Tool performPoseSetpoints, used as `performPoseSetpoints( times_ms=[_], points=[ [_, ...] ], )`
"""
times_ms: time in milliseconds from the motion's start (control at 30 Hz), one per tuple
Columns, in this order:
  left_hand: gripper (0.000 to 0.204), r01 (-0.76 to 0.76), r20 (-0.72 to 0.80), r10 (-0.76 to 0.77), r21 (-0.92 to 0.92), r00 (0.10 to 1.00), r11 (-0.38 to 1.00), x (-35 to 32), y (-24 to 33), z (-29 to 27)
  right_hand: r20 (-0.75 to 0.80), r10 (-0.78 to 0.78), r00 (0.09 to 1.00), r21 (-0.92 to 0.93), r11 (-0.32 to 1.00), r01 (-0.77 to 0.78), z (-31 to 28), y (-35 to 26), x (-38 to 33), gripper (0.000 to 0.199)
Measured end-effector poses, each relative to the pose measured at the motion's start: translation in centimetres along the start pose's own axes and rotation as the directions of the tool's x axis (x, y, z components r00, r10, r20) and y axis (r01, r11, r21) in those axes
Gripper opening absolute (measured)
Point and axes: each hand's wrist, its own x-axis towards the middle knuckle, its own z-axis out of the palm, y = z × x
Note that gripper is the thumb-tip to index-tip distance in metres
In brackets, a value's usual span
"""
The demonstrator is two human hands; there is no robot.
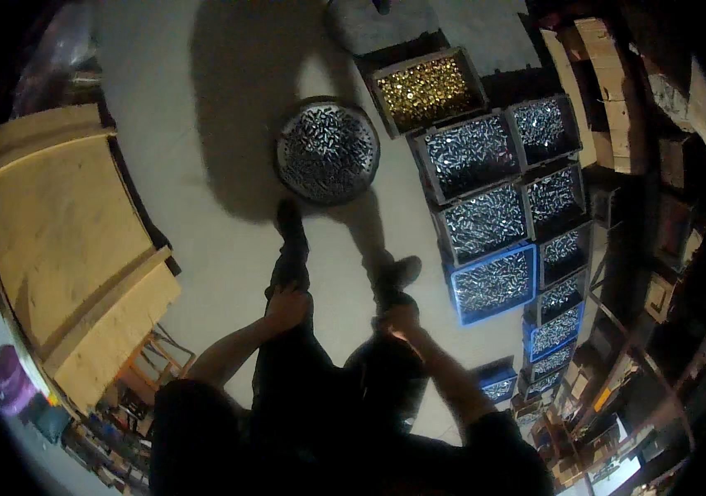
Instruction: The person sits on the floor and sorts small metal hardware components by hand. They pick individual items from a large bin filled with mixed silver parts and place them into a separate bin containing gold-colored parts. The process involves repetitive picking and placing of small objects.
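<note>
Both arms reach down along my dark trousers. My left hand (288,306) is closed around the left trouser leg (291,263) near the knee. On the other leg, my right hand (401,321) grips the right trouser leg (387,288) at about the same height; dim light hides the finer finger detail. Just beyond my left shoe (288,213), a round dark basin (375,153) stands on the floor, filled with small shiny metal fasteners (326,145). Neither hand touches it. My right shoe (403,269) points outward to the right.
To the right, rows of dark and blue crates (460,319) hold silvery metal parts; one crate (473,78) holds gold-coloured pieces. A large cardboard-covered surface (71,248) stands at left. Shelving with cartons (617,99) lines the far right. A grey round-edged object (382,25) lies at the top.
</note>
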Motion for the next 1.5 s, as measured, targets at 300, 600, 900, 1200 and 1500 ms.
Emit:
performPoseSetpoints(
  times_ms=[300,600,900,1200,1500],
  points=[
    [0.021,0.056,0.042,-0.041,-0.452,0.998,0.89,1.9,-12.1,1.0,-0.618,-0.292,0.73,-0.273,0.95,0.149,-9.3,-4.4,18.0,0.037],
    [0.019,0.15,-0.022,-0.329,-0.86,0.944,0.488,1.0,-15.9,4.1,-0.581,0.062,0.812,0.049,0.998,-0.041,-15.5,-2.8,40.5,0.071],
    [0.022,0.058,-0.09,-0.307,-0.896,0.947,0.441,1.9,-16.9,2.8,-0.631,-0.03,0.775,-0.198,0.972,-0.123,-15.7,-6.8,45.2,0.067],
    [0.024,0.051,-0.089,-0.28,-0.888,0.956,0.457,2.5,-18.1,2.6,-0.862,-0.147,0.486,0.031,0.94,0.339,-17.2,-9.2,52.1,0.081],
    [0.019,0.172,0.053,-0.363,-0.937,0.93,0.303,3.9,-20.3,4.1,-0.71,-0.02,0.704,0.463,0.741,0.487,-14.2,-14.4,54.5,0.067]
  ],
)
